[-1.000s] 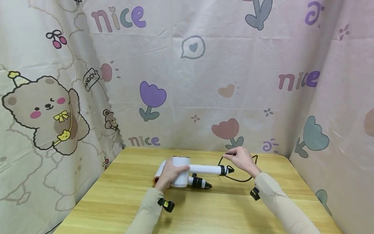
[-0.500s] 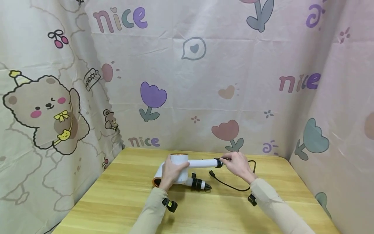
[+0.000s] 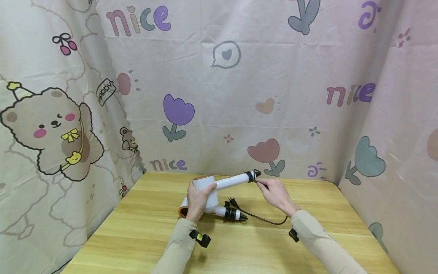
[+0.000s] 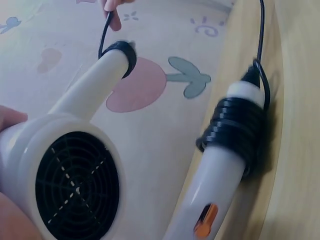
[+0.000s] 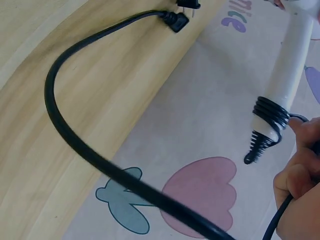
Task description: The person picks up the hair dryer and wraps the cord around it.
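Observation:
My left hand [image 3: 197, 198] grips the head of a white hair dryer [image 3: 232, 181], whose handle slants up to the right, off the table. Black cord coils wrap the handle's end, shown closely in the right wrist view. Just past that end my right hand [image 3: 276, 195] pinches the power cord [image 5: 85, 150]. The cord's free length curves down to a two-pin plug [image 3: 233, 202] beside a second white hair dryer [image 3: 220, 211]. That second dryer lies on the table, its own black cord wound around its handle [image 4: 232, 127]. My left hand partly hides both dryers' bodies.
The wooden table [image 3: 137, 232] has its back edge close behind the dryers. Printed cloth curtains [image 3: 219, 95] hang behind and on both sides. Each wrist wears a small black camera.
The held dryer's handle has tilted upward from level. My right hand has moved down and slightly left, bringing the cord around the handle end. The plug has shifted left beside the second dryer.

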Tool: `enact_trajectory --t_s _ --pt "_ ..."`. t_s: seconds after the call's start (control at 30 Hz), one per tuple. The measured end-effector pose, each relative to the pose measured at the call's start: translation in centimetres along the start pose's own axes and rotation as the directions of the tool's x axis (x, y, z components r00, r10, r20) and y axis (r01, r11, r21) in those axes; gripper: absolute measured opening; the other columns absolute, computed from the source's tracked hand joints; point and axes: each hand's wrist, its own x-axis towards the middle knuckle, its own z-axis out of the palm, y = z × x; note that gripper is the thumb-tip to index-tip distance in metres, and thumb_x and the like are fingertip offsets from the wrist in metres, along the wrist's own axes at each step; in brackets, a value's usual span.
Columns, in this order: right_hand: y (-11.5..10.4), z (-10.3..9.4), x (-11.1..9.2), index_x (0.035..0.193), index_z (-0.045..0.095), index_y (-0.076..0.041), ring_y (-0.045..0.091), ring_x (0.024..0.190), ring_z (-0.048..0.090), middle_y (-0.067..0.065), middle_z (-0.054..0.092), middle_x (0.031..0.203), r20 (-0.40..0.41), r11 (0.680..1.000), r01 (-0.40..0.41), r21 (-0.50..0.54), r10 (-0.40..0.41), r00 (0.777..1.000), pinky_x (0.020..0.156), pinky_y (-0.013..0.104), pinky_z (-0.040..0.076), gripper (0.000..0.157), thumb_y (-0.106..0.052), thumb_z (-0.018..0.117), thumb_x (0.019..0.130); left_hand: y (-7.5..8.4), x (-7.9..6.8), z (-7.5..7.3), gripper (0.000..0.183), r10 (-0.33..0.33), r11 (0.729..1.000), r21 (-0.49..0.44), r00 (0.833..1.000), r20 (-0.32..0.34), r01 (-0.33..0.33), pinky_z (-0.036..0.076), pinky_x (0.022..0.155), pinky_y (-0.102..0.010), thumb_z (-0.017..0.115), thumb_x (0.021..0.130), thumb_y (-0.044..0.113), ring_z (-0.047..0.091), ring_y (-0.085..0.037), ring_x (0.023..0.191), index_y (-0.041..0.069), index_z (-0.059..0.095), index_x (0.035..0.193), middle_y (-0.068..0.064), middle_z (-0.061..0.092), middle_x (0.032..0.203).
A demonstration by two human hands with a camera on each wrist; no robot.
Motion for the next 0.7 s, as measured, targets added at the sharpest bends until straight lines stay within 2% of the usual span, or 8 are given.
enact_trajectory --t_s 0.1,0.2,0.37,0.47,0.6,0.7 --pt "-0.1 -0.1 0.0 0.113 0.074 -0.01 0.004 0.049 0.034 -0.009 0.044 0.058 0.014 1.0 -0.013 0.027 0.013 1.0 0.049 0.022 0.031 0.024 -0.017 0.057 0.099 0.0 0.1 0.3 0.079 -0.052 0.994 -0.097 0.999 0.005 0.052 0.06 0.064 -0.036 0.086 0.069 0.04 0.062 -0.027 0.087 0.008 0.047 0.13 -0.017 0.057 0.112" --pt "-0.1 -0.3 -0.2 0.11 0.074 -0.011 0.004 0.049 0.037 -0.008 0.048 0.058 0.033 0.997 -0.024 0.072 0.021 0.999 0.05 0.022 0.034 0.022 -0.016 0.055 0.099 0.1 0.2 0.4 0.074 -0.097 0.981 -0.167 0.995 0.007 0.097 0.06 0.064 -0.036 0.086 0.071 0.038 0.063 -0.026 0.085 0.009 0.049 0.128 -0.016 0.056 0.113" --pt "0.5 -0.7 -0.9 0.105 0.074 -0.014 0.004 0.046 0.036 -0.005 0.058 0.063 0.125 0.981 -0.07 0.182 0.047 0.991 0.047 0.022 0.035 0.022 -0.018 0.052 0.101 0.8 0.4 0.3 0.067 -0.182 0.944 -0.275 0.983 0.02 0.181 0.059 0.066 -0.035 0.084 0.073 0.033 0.063 -0.022 0.083 0.011 0.05 0.127 -0.014 0.057 0.114" --pt "1.3 -1.1 -1.2 0.105 0.072 -0.014 0.004 0.046 0.031 -0.002 0.059 0.066 0.205 0.961 -0.126 0.245 0.076 0.976 0.045 0.022 0.032 0.024 -0.021 0.05 0.103 1.3 0.5 0.1 0.067 -0.22 0.917 -0.33 0.974 0.053 0.225 0.059 0.069 -0.035 0.083 0.074 0.031 0.064 -0.021 0.084 0.011 0.05 0.129 -0.013 0.058 0.114" --pt "2.6 -1.5 -1.5 0.106 0.071 -0.012 0.004 0.047 0.028 0.005 0.061 0.069 0.314 0.925 -0.208 0.319 0.104 0.944 0.045 0.022 0.029 0.026 -0.023 0.048 0.104 1.7 0.7 -0.3 0.068 -0.264 0.883 -0.373 0.959 0.103 0.283 0.059 0.069 -0.035 0.081 0.075 0.032 0.065 -0.02 0.082 0.009 0.047 0.129 -0.011 0.061 0.108" --pt "3.4 -1.8 -1.4 0.111 0.071 -0.009 0.002 0.059 0.042 0.008 0.064 0.071 0.388 0.889 -0.265 0.374 0.11 0.915 0.056 0.023 0.036 0.029 -0.025 0.048 0.104 1.7 0.6 -0.5 0.065 -0.285 0.858 -0.395 0.944 0.167 0.328 0.059 0.069 -0.035 0.079 0.078 0.032 0.066 -0.019 0.08 0.007 0.046 0.128 -0.008 0.063 0.101"
